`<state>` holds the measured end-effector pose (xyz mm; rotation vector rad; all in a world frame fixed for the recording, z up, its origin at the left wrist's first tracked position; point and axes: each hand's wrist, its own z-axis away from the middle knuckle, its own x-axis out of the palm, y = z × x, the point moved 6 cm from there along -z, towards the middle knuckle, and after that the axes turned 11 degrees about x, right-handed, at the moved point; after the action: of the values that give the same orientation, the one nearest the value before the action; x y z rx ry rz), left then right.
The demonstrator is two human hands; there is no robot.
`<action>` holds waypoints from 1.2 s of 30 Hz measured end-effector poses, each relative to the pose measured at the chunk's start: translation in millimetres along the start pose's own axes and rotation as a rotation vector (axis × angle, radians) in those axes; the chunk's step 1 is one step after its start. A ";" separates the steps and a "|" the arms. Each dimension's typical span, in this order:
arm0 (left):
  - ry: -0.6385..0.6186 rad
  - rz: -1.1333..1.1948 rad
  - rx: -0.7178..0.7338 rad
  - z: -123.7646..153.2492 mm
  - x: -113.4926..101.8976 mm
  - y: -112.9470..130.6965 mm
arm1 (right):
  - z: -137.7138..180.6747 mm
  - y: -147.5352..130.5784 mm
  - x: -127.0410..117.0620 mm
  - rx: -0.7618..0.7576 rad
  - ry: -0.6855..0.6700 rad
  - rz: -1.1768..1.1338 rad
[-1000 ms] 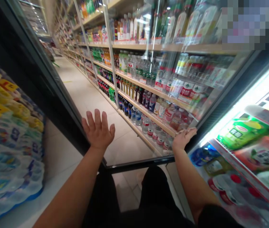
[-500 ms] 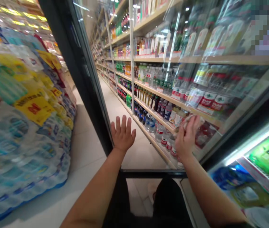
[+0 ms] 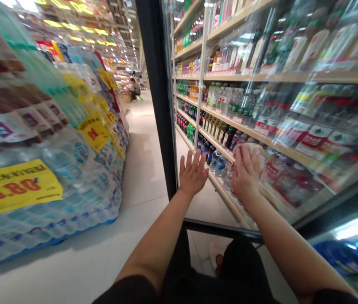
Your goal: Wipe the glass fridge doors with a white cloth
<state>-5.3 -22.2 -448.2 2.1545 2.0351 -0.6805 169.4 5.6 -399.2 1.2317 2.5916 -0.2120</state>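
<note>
A glass fridge door with a black frame (image 3: 155,84) stands swung open in front of me. My left hand (image 3: 192,174) lies flat on the glass near the door's left edge, fingers spread, holding nothing. My right hand (image 3: 245,175) presses a pale crumpled cloth (image 3: 253,149) against the glass a little to the right; the cloth shows above my fingertips. My dark-clothed knees sit below the door's bottom rail.
Stacked packs of bottled water (image 3: 71,177) with yellow price tags (image 3: 14,188) rise at the left. Drink shelves (image 3: 229,122) show through the glass. The lit fridge interior (image 3: 353,253) is at the lower right. A person (image 3: 134,88) sits far down the aisle.
My right hand has left the door's right edge and moved up onto the glass with the cloth. The view has swung left; my left hand stays flat on the glass.
</note>
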 end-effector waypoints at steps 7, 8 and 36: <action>-0.046 -0.002 0.039 65.1 16.7 10.4 | -16.9 -37.1 9.5 -0.214 -0.160 -0.115; -0.054 -0.002 0.032 71.7 20.5 10.3 | -27.4 -39.6 7.8 -0.182 -0.118 -0.126; 0.122 0.091 0.071 91.4 -1.8 8.4 | -25.0 -90.9 38.7 -0.302 -0.169 -0.166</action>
<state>-19.9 -58.6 -531.3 2.3675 1.9837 -0.6337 71.0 -17.0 -385.1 0.8578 2.4663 0.0436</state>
